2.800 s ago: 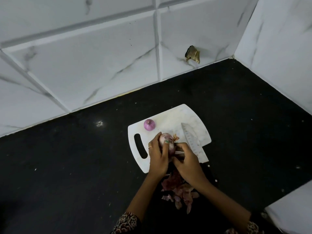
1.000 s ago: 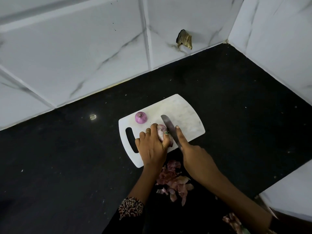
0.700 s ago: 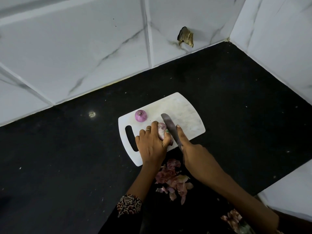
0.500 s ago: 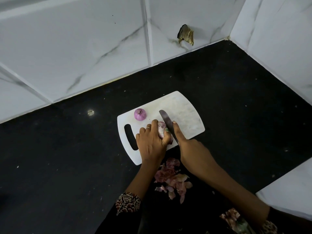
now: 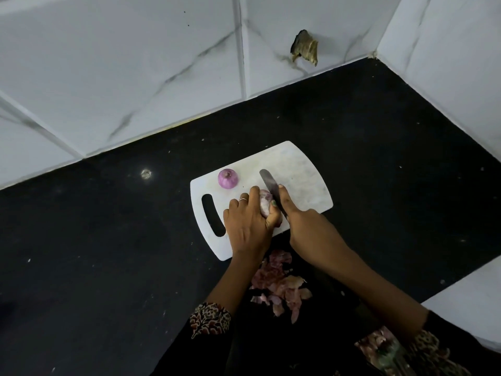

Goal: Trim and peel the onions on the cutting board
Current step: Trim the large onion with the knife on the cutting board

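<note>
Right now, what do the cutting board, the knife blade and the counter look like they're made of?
Cutting board: probably white plastic, matte and scuffed, with a moulded handle slot.
Knife blade: looks like metal, dull grey with a smooth, faintly reflective face; its handle is hidden in the right hand.
Counter: apparently polished black stone, glossy, with pale flecks and a reflected light spot.
</note>
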Tool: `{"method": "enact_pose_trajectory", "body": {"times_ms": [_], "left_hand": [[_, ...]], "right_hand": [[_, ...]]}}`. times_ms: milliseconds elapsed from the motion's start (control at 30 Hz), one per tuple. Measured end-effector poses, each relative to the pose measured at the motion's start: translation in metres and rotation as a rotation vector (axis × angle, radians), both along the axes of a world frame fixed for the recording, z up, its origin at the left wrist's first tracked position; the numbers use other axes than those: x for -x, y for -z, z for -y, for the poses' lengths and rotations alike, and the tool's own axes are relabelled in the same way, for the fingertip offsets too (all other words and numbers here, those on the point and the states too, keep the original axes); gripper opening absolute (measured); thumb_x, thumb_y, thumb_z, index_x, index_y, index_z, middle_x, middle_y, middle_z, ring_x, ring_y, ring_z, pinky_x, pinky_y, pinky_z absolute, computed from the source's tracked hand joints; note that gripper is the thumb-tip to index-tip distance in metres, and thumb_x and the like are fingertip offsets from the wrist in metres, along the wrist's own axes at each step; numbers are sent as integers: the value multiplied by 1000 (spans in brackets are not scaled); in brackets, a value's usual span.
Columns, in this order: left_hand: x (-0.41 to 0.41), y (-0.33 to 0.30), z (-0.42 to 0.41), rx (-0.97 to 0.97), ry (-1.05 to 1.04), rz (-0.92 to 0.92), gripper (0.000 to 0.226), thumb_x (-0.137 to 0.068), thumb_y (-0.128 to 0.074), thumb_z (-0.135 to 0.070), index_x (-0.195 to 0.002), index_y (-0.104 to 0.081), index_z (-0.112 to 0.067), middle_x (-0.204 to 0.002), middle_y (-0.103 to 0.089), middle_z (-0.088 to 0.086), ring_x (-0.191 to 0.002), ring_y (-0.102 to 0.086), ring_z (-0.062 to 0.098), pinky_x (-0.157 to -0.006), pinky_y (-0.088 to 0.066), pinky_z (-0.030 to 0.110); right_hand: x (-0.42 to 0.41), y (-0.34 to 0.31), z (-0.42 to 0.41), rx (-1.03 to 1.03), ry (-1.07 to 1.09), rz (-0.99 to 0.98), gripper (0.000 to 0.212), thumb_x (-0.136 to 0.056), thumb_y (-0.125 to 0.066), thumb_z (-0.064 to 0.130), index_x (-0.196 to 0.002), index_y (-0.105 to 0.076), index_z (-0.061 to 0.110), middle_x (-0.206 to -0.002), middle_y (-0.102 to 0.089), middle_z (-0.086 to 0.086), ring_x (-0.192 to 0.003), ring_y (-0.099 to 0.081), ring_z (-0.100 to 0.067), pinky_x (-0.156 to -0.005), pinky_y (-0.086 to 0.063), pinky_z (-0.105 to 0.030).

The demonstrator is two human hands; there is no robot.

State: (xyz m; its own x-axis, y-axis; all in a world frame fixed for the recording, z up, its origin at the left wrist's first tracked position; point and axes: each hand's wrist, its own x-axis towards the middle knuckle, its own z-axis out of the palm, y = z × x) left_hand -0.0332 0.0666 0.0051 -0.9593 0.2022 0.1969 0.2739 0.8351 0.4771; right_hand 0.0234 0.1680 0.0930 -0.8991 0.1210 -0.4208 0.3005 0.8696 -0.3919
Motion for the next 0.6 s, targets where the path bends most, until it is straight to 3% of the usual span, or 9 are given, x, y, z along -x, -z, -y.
{"method": "enact_pose_trajectory", "body": {"times_ms": [100,433,600], "left_hand": [[-2,2,3,8,-11,-3,51,-85,-28,-52,-99,-59,-14,-74,-59,4,-66,-50,26,-59,-25,32],[0,-3,-2,18,-3,-5,42,-84,-31,-48,-90,-55,-14,-73,-59,4,-67,-49,26,-60,-24,33],[-2,-1,3,-25,-3,17,48,-83,-27,-50,-97,-56,-14,-78,-60,4,-72,-49,26,-64,-23,33]], "right_hand": [[-6,-1,0,-25,-15,0,79,-94,-39,7,-149,13,32,-70,-42,-2,-61,-47,-18,-56,-36,-32],[-13,-1,4,-150,-45,-8,72,-97,-33,11,-150,14,26,-88,-54,-11,-72,-47,-20,-63,-39,-34],[-24,-3,8,-148,-28,6,76,-96,-34,9,-148,18,28,-81,-46,-6,-69,-46,-20,-62,-37,-35]]}}
